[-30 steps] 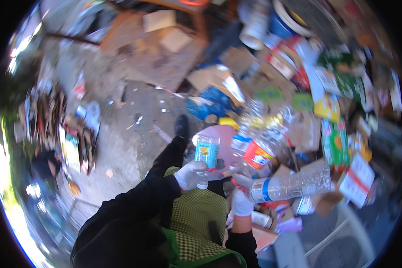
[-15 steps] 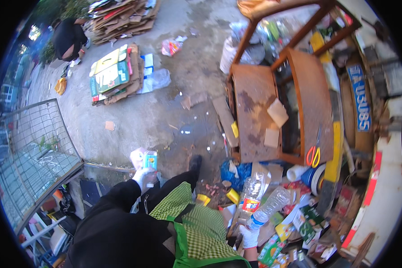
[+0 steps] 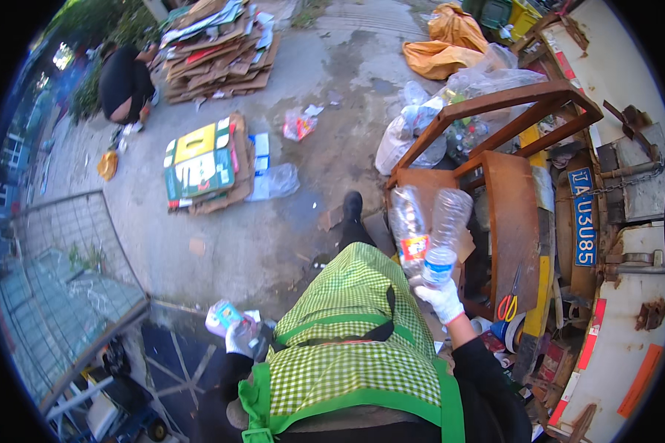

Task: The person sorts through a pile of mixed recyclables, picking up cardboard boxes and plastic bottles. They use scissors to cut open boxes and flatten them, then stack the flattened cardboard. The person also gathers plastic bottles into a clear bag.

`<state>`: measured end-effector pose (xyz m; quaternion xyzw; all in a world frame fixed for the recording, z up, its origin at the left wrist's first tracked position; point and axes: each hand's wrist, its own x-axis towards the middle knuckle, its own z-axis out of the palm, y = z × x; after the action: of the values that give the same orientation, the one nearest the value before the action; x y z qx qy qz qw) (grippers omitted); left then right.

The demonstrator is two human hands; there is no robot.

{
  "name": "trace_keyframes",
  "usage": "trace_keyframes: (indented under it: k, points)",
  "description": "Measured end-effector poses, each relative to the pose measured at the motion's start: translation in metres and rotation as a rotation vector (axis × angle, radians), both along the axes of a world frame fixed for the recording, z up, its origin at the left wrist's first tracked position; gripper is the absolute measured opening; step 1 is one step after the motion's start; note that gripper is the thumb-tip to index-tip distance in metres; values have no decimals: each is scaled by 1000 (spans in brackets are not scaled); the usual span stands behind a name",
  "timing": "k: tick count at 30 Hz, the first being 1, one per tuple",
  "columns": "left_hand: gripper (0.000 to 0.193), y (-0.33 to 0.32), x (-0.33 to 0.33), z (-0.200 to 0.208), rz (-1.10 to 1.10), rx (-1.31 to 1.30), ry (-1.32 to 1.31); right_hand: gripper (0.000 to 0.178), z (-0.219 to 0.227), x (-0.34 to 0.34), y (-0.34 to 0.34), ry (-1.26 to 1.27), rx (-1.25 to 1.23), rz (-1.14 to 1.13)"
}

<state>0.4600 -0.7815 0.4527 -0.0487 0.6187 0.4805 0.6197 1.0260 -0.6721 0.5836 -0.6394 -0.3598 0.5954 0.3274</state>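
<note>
My right hand [image 3: 441,299], in a white glove, is closed on two empty clear plastic bottles. The bottle with the red label [image 3: 407,221] leans left, and the one with the blue label [image 3: 448,221] leans right. Both stick up in front of the wooden chair. On the left, my gloved left hand [image 3: 239,340] is closed round crumpled clear plastic packaging with a teal label [image 3: 226,313]; its exact kind is hard to make out.
A wooden chair [image 3: 511,229] stands right, with scissors [image 3: 507,304] on it, beside a rusty truck side [image 3: 628,354]. Flattened cardboard [image 3: 199,170] and a taller cardboard stack [image 3: 218,63] lie ahead. Plastic bags [image 3: 410,136] sit behind the chair. A wire-mesh panel [image 3: 59,273] stands left; a person [image 3: 122,85] crouches far left.
My right hand has risen and moved forward with the two bottles, from over the litter to before the chair. My left hand has come lower with its packaging. The view has shifted, showing more ahead.
</note>
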Motion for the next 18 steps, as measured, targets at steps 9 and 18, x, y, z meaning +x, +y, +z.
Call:
trace_keyframes:
  k: [9,18]
  points:
    - [29,308,70,29,177,-17,51,39,1,13,379,334,343,0]
    - [26,683,166,116,-282,161,95,30,66,112,567,473,232,-425]
